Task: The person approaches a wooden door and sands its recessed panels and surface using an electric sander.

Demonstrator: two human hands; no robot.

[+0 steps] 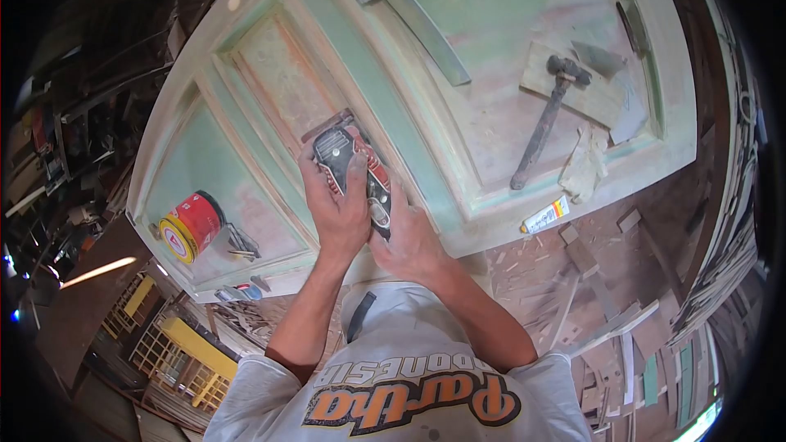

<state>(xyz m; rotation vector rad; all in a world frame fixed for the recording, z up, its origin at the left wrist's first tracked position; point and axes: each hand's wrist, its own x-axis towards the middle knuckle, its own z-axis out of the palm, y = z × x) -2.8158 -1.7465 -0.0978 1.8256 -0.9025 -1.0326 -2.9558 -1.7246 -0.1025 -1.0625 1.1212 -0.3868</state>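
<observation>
Both my hands are wrapped round a black and red power tool (353, 157), on a green and pale panelled wooden board (360, 90). My left hand (337, 205) grips its left side, with the thumb along the top. My right hand (408, 237) closes round its right side and rear end. The tool's front edge rests near the moulding of a narrow inset panel. Its underside is hidden.
A hammer (544, 127) lies on the board at right, near a crumpled cloth (584, 165) and a white-yellow tube (544, 216). A red and yellow can (191, 225) lies at left. A long metal strip (409, 16) crosses the top. Wood scraps litter the floor.
</observation>
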